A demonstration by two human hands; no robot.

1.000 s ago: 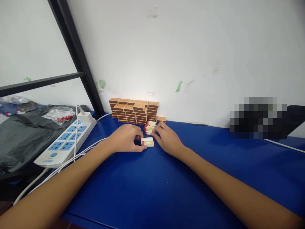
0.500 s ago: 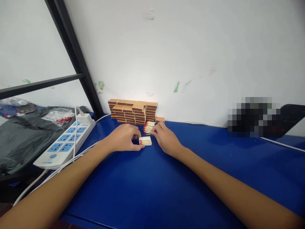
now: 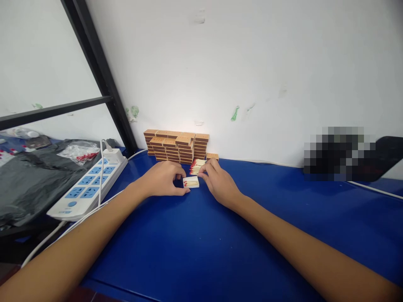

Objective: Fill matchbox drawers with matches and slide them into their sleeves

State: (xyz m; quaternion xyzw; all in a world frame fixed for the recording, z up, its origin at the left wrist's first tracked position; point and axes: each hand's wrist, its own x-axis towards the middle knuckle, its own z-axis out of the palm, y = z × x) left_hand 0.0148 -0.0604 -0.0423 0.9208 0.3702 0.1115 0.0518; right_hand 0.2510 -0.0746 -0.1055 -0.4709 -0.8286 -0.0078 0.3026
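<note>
1. Tray [image 3: 195,178], white and open-topped, lies flat on the blue table [image 3: 182,243] between the two hands, with a few matches [image 3: 190,183] inside, their red heads towards the left end; it has shifted slightly away from the wearer over the last second
2. Left hand [image 3: 162,178] has gone along with it: thumb and fingers stand apart, curved about the tray's left end, the thumb by its near side; I cannot tell how firmly they grip
3. Loose matches [image 3: 197,165] lie in a pile just beyond the tray, red heads mostly to the left; the gap between pile and tray has narrowed, which I judge leaves a shorter way from one to the other
4. Right hand [image 3: 218,182] is just beyond and right of the tray, thumb and forefinger tips drawn close at the pile's right-hand side, much as half a second ago; whether a match is pinched there I cannot tell
5. Stacked matchboxes [image 3: 171,147] rise beyond the tray, mostly to its left, and a single matchbox [image 3: 212,157] sits beyond it to the right; both look unchanged
6. Power strip [image 3: 90,180] lies well left of the tray, with a clear plastic bag [image 3: 78,151] holding red bits farther left
</note>
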